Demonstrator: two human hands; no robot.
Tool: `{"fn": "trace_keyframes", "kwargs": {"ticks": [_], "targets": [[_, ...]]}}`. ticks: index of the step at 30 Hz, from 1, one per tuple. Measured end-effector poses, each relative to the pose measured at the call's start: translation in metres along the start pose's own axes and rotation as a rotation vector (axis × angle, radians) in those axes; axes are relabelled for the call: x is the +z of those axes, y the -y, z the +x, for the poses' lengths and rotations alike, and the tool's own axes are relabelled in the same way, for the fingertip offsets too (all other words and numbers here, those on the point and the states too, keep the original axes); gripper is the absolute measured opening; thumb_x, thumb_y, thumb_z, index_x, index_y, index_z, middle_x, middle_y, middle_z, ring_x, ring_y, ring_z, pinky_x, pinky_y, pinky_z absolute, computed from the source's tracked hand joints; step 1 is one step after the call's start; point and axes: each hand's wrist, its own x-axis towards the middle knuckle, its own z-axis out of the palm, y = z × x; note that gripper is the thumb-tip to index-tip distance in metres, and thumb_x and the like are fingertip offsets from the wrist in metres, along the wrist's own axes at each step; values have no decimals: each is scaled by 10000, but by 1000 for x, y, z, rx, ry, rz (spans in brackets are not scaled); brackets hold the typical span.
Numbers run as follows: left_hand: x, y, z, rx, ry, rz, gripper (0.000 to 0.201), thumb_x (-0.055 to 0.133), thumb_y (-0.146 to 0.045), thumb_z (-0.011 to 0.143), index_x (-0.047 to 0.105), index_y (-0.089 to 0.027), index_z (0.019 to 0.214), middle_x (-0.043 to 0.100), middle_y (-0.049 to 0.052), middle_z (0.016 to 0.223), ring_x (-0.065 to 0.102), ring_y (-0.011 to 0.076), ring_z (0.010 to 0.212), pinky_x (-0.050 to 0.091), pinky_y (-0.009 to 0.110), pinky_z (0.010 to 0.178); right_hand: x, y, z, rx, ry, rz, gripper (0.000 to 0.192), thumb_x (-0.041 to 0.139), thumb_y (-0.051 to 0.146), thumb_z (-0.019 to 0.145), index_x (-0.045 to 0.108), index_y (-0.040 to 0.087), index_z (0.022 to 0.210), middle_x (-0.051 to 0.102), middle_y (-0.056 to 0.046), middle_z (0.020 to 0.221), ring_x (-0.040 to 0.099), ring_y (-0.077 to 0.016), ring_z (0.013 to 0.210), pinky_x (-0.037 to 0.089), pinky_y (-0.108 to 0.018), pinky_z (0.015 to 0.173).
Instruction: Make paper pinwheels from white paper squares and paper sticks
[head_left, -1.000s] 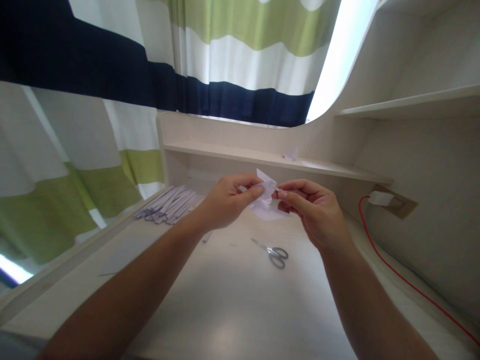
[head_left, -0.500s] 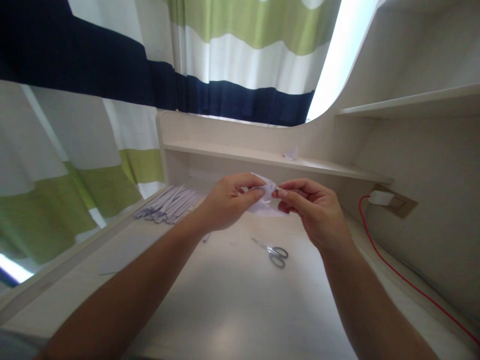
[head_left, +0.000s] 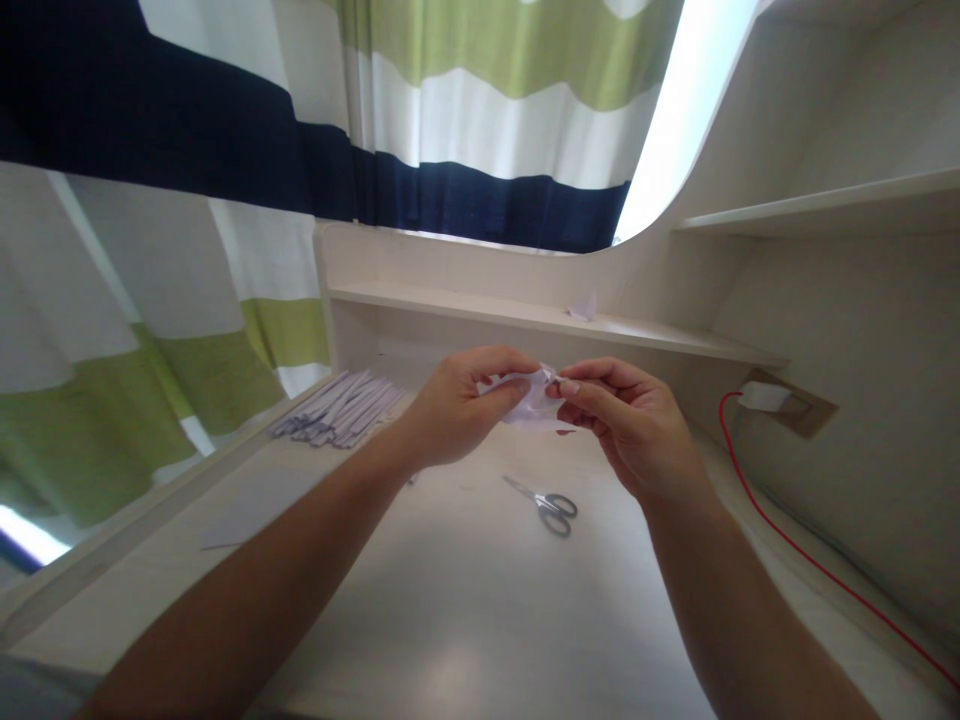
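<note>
A crumpled, partly folded piece of white paper is held up above the desk between both hands. My left hand is closed on its left side, thumb in front and fingers behind. With thumb and forefinger, my right hand pinches a small twisted bit at its right edge; the fingertips hide part of that spot. Below the hands, scissors with dark handles lie on the desk, touched by neither hand.
Several thin white paper strips lie piled at the desk's left back. Flat white paper is beside my left forearm. A small folded paper piece sits on the low shelf. A red cable runs from a plug at right.
The paper has tilted and its upper flap now shows less above my left thumb. My left fingers have shifted slightly right, toward the right fingertips. My right hand keeps its pinch.
</note>
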Motion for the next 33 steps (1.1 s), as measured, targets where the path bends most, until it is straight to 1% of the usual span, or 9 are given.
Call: {"fn": "trace_keyframes", "kwargs": {"ticks": [4,7,10,14,17,21,25,33], "targets": [[0,-3,-1,27,15,39,162,668,-187,976,810,-207,1052,813,24,1012,724,160,923,541,270,835,0,-1,0,2,-1,-11,167,966,301,749,846,239,848,797,-7,739,695,-119,604,604,-230,572],[0,-5,-1,37,11,65,161,678,-294,1006,808,-209,1048,810,26,988,721,157,898,538,265,806,0,-1,-1,-17,-4,-22,166,963,301,755,843,240,853,807,-10,760,711,-124,614,605,-231,573],[0,-6,-1,51,-32,95,195,689,-368,1009,795,-212,1059,805,26,971,722,157,885,541,263,790,1,0,-1,-32,-21,-44,166,960,297,760,842,234,859,812,-13,755,714,-126,606,609,-233,573],[0,-8,-2,71,-59,148,135,707,-325,992,776,-222,1045,793,16,958,719,160,890,543,272,808,2,0,-2,-38,-25,-55,179,967,307,748,839,231,848,811,-12,743,710,-129,596,618,-240,570],[0,-8,-3,89,-67,158,90,720,-279,975,783,-232,1018,792,5,949,712,155,884,535,265,793,2,0,-2,-33,-4,-50,174,962,312,758,838,233,851,811,-10,745,720,-130,604,610,-236,573],[0,-8,-3,81,-65,134,101,699,-240,976,790,-232,1019,794,8,948,711,159,882,537,269,794,0,1,-3,-24,26,-39,152,949,296,780,835,238,863,819,-12,772,725,-131,604,587,-238,572],[0,-9,-3,76,-67,142,101,693,-244,972,785,-224,1006,790,19,950,704,171,887,538,277,795,0,3,-2,-11,31,-28,144,945,278,772,828,233,843,814,-15,763,712,-137,589,578,-259,570],[-1,-9,-3,79,-24,128,107,666,-228,989,767,-210,1018,781,23,970,695,169,909,536,279,868,1,3,-2,17,27,14,132,936,250,762,825,223,829,819,-27,774,721,-139,599,583,-250,564]]}}
